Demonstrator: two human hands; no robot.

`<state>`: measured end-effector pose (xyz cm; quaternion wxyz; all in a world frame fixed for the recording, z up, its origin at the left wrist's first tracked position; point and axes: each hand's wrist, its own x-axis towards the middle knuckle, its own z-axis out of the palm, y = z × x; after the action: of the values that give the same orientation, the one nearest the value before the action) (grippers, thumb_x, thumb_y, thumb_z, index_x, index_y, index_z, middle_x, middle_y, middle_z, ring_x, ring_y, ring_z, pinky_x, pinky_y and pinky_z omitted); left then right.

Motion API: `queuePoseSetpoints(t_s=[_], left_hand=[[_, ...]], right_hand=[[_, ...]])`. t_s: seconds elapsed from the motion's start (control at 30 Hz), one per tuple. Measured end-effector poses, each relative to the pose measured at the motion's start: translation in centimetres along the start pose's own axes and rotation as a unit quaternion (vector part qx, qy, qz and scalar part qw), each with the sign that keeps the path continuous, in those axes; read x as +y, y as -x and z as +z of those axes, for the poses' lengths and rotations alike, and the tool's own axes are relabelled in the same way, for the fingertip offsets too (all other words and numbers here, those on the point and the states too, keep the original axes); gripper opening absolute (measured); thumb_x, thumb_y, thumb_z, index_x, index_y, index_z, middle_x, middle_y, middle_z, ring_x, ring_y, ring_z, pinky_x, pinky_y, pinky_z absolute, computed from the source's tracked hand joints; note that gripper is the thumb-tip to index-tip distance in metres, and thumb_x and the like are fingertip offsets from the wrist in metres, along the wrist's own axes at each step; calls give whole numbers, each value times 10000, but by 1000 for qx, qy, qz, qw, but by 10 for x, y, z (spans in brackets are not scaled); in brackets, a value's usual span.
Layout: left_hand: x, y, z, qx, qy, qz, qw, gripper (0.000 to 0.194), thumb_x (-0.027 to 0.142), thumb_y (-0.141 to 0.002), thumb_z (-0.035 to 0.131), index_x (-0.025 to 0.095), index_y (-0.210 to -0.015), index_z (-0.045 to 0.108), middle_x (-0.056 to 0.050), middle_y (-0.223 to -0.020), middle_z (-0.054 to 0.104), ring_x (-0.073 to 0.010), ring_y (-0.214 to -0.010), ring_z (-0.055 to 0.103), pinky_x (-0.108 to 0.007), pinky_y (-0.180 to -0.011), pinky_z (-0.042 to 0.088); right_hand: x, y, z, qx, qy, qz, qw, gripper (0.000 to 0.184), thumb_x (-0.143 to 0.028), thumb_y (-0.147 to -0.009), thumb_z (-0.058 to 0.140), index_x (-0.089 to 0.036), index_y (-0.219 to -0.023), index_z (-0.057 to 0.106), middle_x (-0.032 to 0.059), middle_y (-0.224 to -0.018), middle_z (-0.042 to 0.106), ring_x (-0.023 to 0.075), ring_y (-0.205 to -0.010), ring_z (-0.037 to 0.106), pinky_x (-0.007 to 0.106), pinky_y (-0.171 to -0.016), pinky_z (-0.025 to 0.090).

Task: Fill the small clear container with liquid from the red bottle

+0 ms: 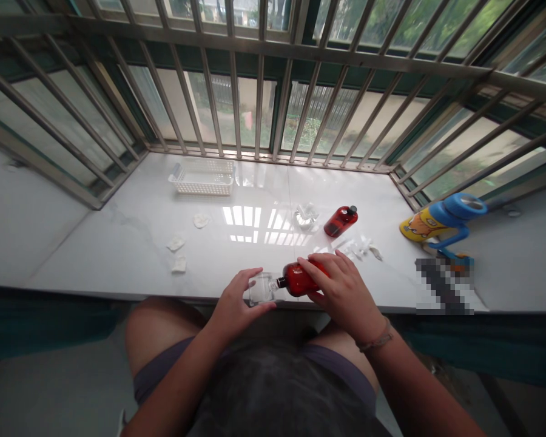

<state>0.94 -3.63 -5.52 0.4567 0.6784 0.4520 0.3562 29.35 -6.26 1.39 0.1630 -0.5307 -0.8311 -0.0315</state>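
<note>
My right hand (341, 288) is wrapped round a red-brown bottle (297, 278), tipped on its side with its open neck pointing left. The neck meets the mouth of a small clear glass bottle (261, 287), which my left hand (236, 303) grips from the left and below. Both bottles are at the near edge of a white marble sill (136, 237). A second red-brown bottle with a black cap (341, 220) lies on its side farther back on the right.
A white plastic basket (202, 176) stands at the back left. Small crumpled white bits (177, 252) lie on the left, clear wrappers (306, 213) and scraps (359, 247) near the middle. A yellow and blue bottle (441, 220) lies at the right. Metal window bars (259, 91) close the far side.
</note>
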Motion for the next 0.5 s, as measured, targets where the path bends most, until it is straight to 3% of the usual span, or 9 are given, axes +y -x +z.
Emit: queuePoseSetpoints(t_s=[0.5], left_hand=[[-5,1,3,-8,22,-35,999,705,372,-781,951,302,-1398,615,-73,-1445,639,-304,-1335,651,-525,-1117,607]], right_hand=[[-3,-3,-5,-6,38,-9,999,651,-132,-906,751,-240,-1523,577,121,-1372,674,325,-1273,622,601,-1248,347]])
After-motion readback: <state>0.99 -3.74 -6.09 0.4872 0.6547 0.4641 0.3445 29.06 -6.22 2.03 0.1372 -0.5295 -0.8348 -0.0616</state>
